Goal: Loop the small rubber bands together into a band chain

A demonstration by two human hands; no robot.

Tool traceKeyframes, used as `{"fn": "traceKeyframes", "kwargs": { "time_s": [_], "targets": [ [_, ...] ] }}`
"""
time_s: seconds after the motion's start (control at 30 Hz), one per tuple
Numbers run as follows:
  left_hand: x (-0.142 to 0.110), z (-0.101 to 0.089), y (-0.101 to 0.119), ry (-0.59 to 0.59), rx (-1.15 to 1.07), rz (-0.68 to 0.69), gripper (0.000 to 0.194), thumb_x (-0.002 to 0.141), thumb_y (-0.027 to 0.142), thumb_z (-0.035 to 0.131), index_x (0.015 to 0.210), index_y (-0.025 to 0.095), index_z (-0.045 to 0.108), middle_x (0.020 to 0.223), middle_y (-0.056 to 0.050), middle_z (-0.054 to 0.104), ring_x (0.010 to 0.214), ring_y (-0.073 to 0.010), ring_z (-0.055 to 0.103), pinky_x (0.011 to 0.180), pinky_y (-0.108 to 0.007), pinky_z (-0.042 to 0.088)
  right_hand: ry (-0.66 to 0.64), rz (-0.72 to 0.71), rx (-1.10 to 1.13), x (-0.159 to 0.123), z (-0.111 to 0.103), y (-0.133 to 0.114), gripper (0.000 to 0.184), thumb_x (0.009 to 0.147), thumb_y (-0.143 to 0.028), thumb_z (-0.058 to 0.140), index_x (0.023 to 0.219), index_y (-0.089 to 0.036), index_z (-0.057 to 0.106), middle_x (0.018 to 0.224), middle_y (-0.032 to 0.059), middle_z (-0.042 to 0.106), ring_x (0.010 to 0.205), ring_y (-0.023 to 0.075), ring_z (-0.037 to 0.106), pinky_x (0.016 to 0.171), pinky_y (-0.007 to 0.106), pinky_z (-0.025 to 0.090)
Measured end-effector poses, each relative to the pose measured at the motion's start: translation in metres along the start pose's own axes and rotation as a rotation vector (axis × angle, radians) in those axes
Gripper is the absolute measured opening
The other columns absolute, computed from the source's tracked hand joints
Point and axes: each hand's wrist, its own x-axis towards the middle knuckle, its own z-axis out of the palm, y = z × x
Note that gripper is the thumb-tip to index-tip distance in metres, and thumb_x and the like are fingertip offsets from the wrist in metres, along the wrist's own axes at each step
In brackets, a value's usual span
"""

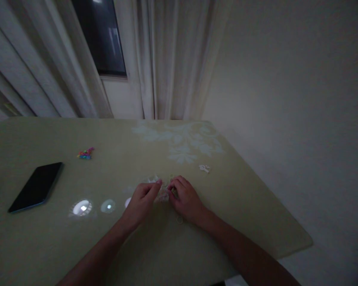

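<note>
My left hand (141, 200) is closed, thumb pressed along the curled fingers, beside a small clear plastic piece (152, 179). Its grip is hidden, so I cannot make out what it holds. Just to the right, my right hand (186, 200) is closed in a pinch, fingertips bent down toward the table; what lies between them is too small and dim to name. Small pale, see-through bits (162, 194) lie between the two hands. One thin pale ring (179, 223) rests below my right hand, and another ring (171, 176) shows just above its fingers.
A small white piece (204, 169) lies beyond my right hand. Farther left are a pile of small colourful pieces (85, 154) and a dark tablet (37, 186). The table (107, 246) ends at a slanting right edge near the wall. Curtains (173, 59) hang behind it.
</note>
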Motion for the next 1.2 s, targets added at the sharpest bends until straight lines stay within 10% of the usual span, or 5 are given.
{"fn": "traceKeyframes", "kwargs": {
  "time_s": [0.2,0.37,0.6,0.83,1.2],
  "targets": [
    [-0.003,0.003,0.001,-0.031,-0.089,0.093,0.056,0.102,0.064,0.043,0.065,0.022,0.048,0.057,0.007,0.038,0.051,-0.0108,0.035,0.047,-0.022,0.032,0.145,0.059,0.279,-0.002,-0.006,-0.009,0.006,0.103,-0.023,0.052,0.097,-0.021,0.055,0.096,0.0037,0.056,0.087,0.0190,0.055,0.079,0.032,0.045],
    [-0.005,0.004,0.000,0.004,-0.072,0.221,0.032,0.095,0.045,0.071,0.118,0.024,0.068,0.096,-0.002,0.065,0.070,-0.0126,0.056,0.061,-0.023,0.046,0.123,0.022,0.505,-0.005,-0.012,-0.021,0.012,0.106,-0.031,0.049,0.100,-0.022,0.053,0.089,0.0007,0.054,0.079,0.0170,0.052,0.074,0.030,0.044],
    [-0.005,-0.003,-0.005,-0.002,-0.057,0.268,0.015,0.095,0.037,0.071,0.093,0.023,0.078,0.085,-0.002,0.074,0.076,-0.0158,0.070,0.070,-0.025,0.056,0.111,0.071,0.595,-0.008,-0.010,-0.023,0.015,0.106,-0.035,0.054,0.103,-0.021,0.059,0.090,0.0014,0.060,0.082,0.0163,0.057,0.076,0.029,0.047],
    [-0.009,-0.017,0.004,0.215,-0.077,0.129,0.026,0.093,0.046,0.072,0.094,0.021,0.075,0.082,-0.002,0.077,0.073,-0.0164,0.072,0.067,-0.024,0.060,0.097,0.139,0.190,0.004,-0.009,-0.001,0.010,0.100,-0.014,0.064,0.106,-0.020,0.068,0.104,0.0042,0.063,0.093,0.0174,0.062,0.086,0.031,0.050],
    [-0.010,-0.010,0.001,0.212,-0.041,0.114,0.028,0.094,0.050,0.069,0.090,0.022,0.069,0.074,0.001,0.071,0.069,-0.0155,0.069,0.063,-0.022,0.057,-0.137,0.085,-0.182,0.009,0.003,-0.002,0.012,0.100,-0.022,0.073,0.112,-0.023,0.075,0.115,0.0058,0.067,0.107,0.0232,0.060,0.095,0.038,0.048]
  ]
}}
